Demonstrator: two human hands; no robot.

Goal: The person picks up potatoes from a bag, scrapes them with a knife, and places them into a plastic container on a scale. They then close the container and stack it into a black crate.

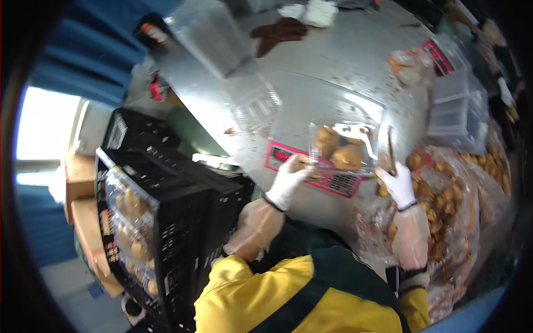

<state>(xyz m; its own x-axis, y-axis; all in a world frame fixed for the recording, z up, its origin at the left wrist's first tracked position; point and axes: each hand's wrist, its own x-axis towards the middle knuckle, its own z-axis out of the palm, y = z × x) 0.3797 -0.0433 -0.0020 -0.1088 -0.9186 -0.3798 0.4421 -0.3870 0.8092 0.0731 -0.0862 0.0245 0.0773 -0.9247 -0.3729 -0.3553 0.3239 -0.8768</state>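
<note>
A clear plastic clamshell box (366, 165) with several potatoes (348, 157) inside sits over the metal plate of a scale (297, 91). The scale's red-edged keypad (351, 186) shows beneath the box's near side. My left hand (288, 180), in a white glove, is closed at the box's near left corner. My right hand (397, 183), also gloved in white, is beside the near right corner with thumb and fingers apart. A narrow brown shape (391, 150) rises from its fingers; blur hides whether it is a finger or a held thing.
On the right, an open plastic bag (472, 216) holds loose potatoes (438, 208), with stacked clear boxes (456, 108) behind. More clear boxes (208, 36) and a brown cloth (280, 34) lie at the back. Black crates (177, 222) with packed potatoes stand at the left.
</note>
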